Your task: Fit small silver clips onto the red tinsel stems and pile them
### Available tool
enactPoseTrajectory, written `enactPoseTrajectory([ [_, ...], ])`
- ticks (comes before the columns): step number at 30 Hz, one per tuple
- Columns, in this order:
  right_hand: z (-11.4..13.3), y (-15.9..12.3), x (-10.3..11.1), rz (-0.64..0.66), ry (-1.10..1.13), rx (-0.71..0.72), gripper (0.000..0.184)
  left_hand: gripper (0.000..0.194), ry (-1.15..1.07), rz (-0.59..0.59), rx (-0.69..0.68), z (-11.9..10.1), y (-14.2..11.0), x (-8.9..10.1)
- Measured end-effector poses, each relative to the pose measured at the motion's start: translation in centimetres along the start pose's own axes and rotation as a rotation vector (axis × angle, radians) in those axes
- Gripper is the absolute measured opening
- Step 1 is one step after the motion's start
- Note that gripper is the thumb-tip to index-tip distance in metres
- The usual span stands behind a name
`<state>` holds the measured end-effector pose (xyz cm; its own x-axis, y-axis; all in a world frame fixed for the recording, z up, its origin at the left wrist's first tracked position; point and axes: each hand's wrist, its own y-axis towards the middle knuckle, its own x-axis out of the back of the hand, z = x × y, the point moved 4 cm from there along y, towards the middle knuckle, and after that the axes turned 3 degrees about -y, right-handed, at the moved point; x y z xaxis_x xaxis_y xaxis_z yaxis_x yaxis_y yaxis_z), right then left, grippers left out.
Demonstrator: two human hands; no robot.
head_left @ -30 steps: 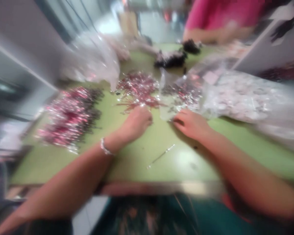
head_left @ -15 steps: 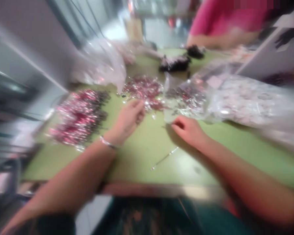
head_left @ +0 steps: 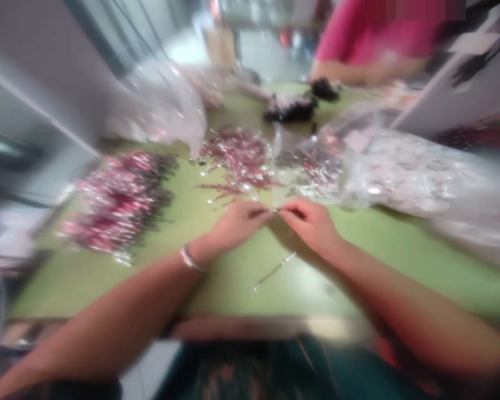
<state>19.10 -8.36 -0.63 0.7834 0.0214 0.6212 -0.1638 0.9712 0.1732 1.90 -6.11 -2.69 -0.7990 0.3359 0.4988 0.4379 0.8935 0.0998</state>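
Observation:
Over the green tabletop (head_left: 216, 278), my left hand (head_left: 242, 222) and my right hand (head_left: 310, 219) meet fingertip to fingertip. Both are closed in a pinch. A tiny pale piece shows where the fingertips come together, too small and blurred to name. Beyond my left hand spreads a loose pile of thin pink and silvery pieces (head_left: 241, 153). A clear bag (head_left: 308, 166) with small shiny parts lies just past my right hand. One thin stick-like piece (head_left: 273, 272) with shiny ends rests on the table nearer to me.
To the left is a thick heap of pink, silver and dark pieces (head_left: 120, 200). A large clear bag of pale parts (head_left: 408, 166) lies at the right, another plastic bag (head_left: 162, 105) at the back left. Dark bundles (head_left: 291, 105) and a person in a pink top (head_left: 358, 39) are across the table.
My left hand has drawn back from the pink pile and moved right to meet my right hand. My right hand stays nearly in place. The view has shifted slightly.

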Motion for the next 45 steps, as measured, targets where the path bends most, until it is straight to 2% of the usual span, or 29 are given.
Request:
enactPoseTrajectory([
  [3,0.2,0.1,0.0,-0.014,-0.046,0.07,0.011,0.029,0.035,-0.008,-0.011,0.3,-0.1,-0.1],
  [5,0.3,0.2,0.1,0.017,-0.072,0.098,0.011,0.028,0.118,-0.033,-0.073,0.4,-0.2,-0.1],
  [8,0.1,0.0,0.3,0.128,-0.063,0.036,0.014,0.026,0.349,-0.018,-0.303,-0.2,-0.6,-0.5],
  [11,0.0,-0.4,0.3,0.196,-0.035,-0.043,0.017,0.025,0.573,0.075,-0.488,-0.7,-1.1,-1.7],
  [14,-0.1,-0.7,0.1,0.199,-0.025,-0.079,0.017,0.025,0.667,0.105,-0.489,-0.7,-1.2,-2.6],
  [16,-0.1,-0.5,0.0,0.193,-0.043,-0.084,0.017,0.025,0.659,0.108,-0.467,-0.9,-1.1,-2.4],
  [19,-0.2,-0.2,-0.1,0.238,-0.1,-0.059,0.018,0.024,0.522,0.145,-0.49,-1.7,-0.8,-0.5],
  [20,-0.3,-0.2,0.0,0.263,-0.111,-0.046,0.018,0.024,0.436,0.105,-0.463,-1.9,-0.5,0.8],
  [22,-0.2,-0.4,0.2,0.34,-0.11,-0.01,0.02,0.028,0.336,-0.184,-0.223,-1.4,0.2,4.4],
  [23,-0.1,-0.6,0.2,0.402,-0.104,0.015,0.022,0.027,0.349,-0.269,-0.126,-1.1,0.4,5.8],
  [24,-0.1,-0.9,0.3,0.465,-0.103,0.041,0.024,0.024,0.36,-0.279,-0.068,-0.7,0.5,6.6],
  [26,-0.2,-1.0,0.6,0.512,-0.132,0.077,0.028,0.015,0.366,-0.148,-0.112,-0.3,0.8,6.9],
  [28,-0.8,-0.4,1.5,0.371,-0.225,0.099,0.03,0.017,0.41,0.008,-0.217,-0.1,0.8,5.9],
  [30,-1.8,0.6,2.7,0.128,-0.378,0.146,0.028,0.014,0.481,0.112,-0.291,0.2,0.6,4.6],
  [32,-2.9,1.8,3.7,-0.069,-0.519,0.198,0.024,0.013,0.527,0.156,-0.304,0.5,0.6,3.6],
  [34,-4.2,3.0,4.4,-0.157,-0.671,0.197,0.025,0.015,0.54,0.163,-0.304,0.6,0.7,3.0],
  [37,-5.9,4.3,4.6,-0.089,-0.813,0.156,0.026,0.016,0.491,0.126,-0.324,0.0,0.9,2.6],
  [39,-6.2,4.7,4.3,-0.02,-0.84,0.152,0.027,0.013,0.362,0.028,-0.315,-0.7,1.0,2.9],
  [42,-5.6,4.7,3.6,0.013,-0.883,0.166,0.025,0.006,0.006,-0.19,-0.237,-1.4,0.8,3.8],
  [45,-4.9,4.6,2.8,0.017,-0.911,0.166,0.024,0.01,-0.354,-0.33,-0.132,-1.1,0.4,4.6],
])
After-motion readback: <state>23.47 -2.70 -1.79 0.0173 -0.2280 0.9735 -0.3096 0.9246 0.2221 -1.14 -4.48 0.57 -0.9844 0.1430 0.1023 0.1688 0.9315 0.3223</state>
